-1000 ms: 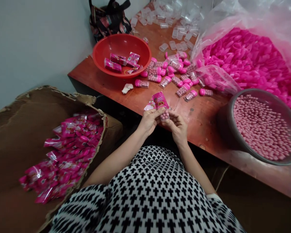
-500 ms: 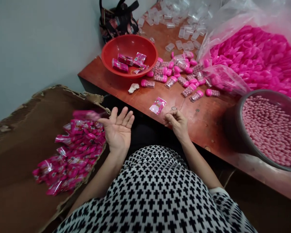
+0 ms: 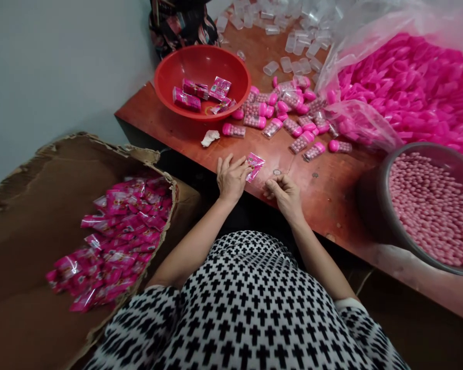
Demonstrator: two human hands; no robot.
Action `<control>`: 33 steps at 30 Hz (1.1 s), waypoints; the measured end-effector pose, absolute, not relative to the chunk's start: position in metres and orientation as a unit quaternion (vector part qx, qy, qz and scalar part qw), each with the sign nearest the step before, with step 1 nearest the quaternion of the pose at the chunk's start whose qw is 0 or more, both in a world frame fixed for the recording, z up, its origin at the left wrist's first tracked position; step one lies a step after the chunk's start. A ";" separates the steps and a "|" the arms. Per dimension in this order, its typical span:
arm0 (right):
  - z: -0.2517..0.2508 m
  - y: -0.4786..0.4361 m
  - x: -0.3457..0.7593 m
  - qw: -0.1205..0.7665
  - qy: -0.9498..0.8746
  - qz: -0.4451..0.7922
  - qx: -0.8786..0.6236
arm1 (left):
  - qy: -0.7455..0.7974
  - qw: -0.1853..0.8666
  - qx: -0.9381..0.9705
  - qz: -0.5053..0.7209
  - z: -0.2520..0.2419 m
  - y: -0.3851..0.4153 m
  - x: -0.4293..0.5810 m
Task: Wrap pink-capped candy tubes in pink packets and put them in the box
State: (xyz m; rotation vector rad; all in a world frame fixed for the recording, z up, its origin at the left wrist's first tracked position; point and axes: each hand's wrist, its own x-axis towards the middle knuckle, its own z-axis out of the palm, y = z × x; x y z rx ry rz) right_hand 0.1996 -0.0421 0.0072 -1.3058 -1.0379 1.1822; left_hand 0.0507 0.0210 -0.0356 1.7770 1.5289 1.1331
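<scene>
My left hand (image 3: pixel 231 177) rests palm down at the near edge of the red-brown table (image 3: pixel 316 180), its fingertips on an empty pink wrapper (image 3: pixel 254 165). Just to the right, my right hand (image 3: pixel 284 192) is curled shut with nothing visible in it. Beyond them lie several small clear bottles of pink candy with pink caps (image 3: pixel 289 121). To my left, a torn cardboard box (image 3: pixel 42 216) holds a heap of wrapped pink packets (image 3: pixel 116 241).
A red bowl (image 3: pixel 202 61) with a few wrapped packets stands at the table's far left. A grey bowl of pink candies (image 3: pixel 428 205) is at the right. Behind it lies a clear bag of pink caps (image 3: pixel 401 87). Empty clear bottles (image 3: pixel 293 31) are scattered at the back.
My left hand carried a wrapped bottle to the box, let it drop there, then came back onto the pink wrapper on the table. My right hand stayed curled by the edge.
</scene>
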 end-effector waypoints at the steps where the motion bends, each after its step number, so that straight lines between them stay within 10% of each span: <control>1: 0.007 -0.040 0.200 0.523 -0.436 0.492 -0.543 | 0.565 0.264 0.658 0.422 -0.037 0.021 0.051; 10: -0.007 -0.004 0.189 0.575 -0.394 0.498 -0.516 | 0.541 0.280 0.631 0.479 -0.024 0.006 0.058; 22: 0.001 0.017 0.187 0.527 -0.423 0.559 -0.479 | 0.493 0.651 0.306 0.490 0.009 0.001 0.037; 29: 0.007 0.025 0.201 0.366 -0.612 0.266 -0.648 | 0.515 0.652 0.219 0.511 0.010 -0.003 0.030; 33: 0.015 0.021 0.202 0.438 -0.596 0.277 -0.613 | 0.509 0.663 0.195 0.512 0.011 -0.001 0.039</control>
